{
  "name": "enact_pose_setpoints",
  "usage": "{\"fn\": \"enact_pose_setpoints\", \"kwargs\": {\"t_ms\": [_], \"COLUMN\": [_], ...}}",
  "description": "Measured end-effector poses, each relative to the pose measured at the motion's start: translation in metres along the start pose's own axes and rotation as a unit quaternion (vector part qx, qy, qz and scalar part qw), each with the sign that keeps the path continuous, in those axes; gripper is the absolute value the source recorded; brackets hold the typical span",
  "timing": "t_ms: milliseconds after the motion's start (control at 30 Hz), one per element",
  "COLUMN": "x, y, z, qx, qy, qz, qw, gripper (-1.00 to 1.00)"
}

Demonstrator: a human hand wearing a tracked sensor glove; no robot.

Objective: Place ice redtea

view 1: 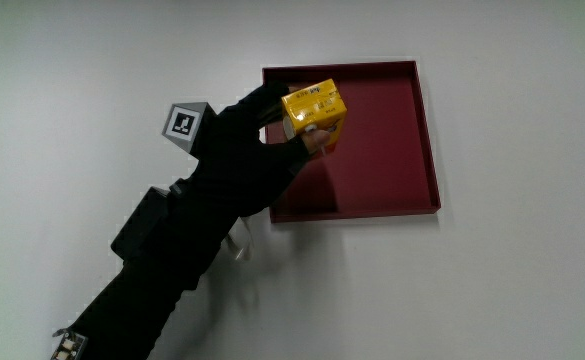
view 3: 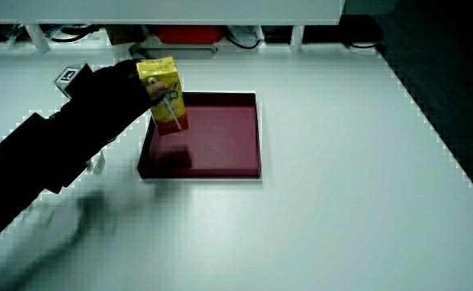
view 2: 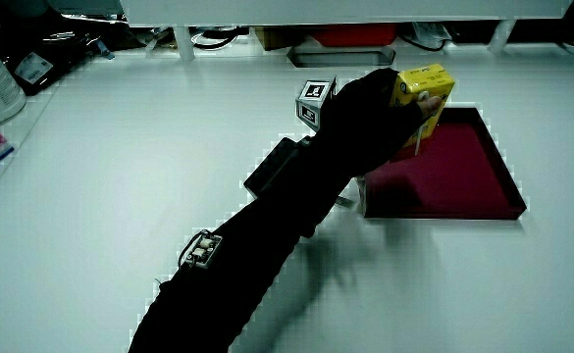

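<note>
Fingers of my gloved hand (view 1: 257,140) are wrapped around the yellow ice redtea carton (view 1: 313,108), which I hold upright above the dark red tray (view 1: 392,150), over the tray's corner nearest the patterned cube (view 1: 185,124). In a side view a straw (view 3: 172,111) shows on the carton's face, and the tray lies on the white table (view 3: 341,202).

Even overhead light washes the white table (view 1: 512,290) bright, the forearm (view 2: 267,245) throws a soft blurred shadow beside it, and the red tray (view 3: 244,137) looks faintly glossy.
</note>
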Motion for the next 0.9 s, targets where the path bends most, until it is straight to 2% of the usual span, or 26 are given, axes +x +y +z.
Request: {"fn": "enact_pose_setpoints", "kwargs": {"t_ms": [33, 200, 400, 433, 567, 600, 733, 800, 900], "x": [-0.002, -0.023, -0.036, -0.040, -0.046, -0.048, -0.050, -0.054, -0.054], "y": [0.000, -0.001, -0.005, -0.004, -0.006, -0.005, -0.004, -0.004, -0.004], "z": [-0.002, -0.007, -0.010, -0.010, -0.010, -0.009, -0.007, -0.006, -0.008], "qx": [-0.003, -0.031, -0.037, -0.041, -0.041, -0.045, -0.050, -0.051, -0.054], "qy": [-0.006, 0.003, -0.003, 0.006, -0.009, -0.002, -0.027, -0.022, -0.034], "qz": [-0.001, 0.019, 0.037, 0.041, 0.048, 0.052, 0.058, 0.058, 0.059], "qw": [1.0000, 0.9993, 0.9986, 0.9983, 0.9980, 0.9976, 0.9967, 0.9967, 0.9962], "gripper": [0.00, 0.00, 0.00, 0.00, 0.00, 0.00, 0.00, 0.00, 0.00]}}
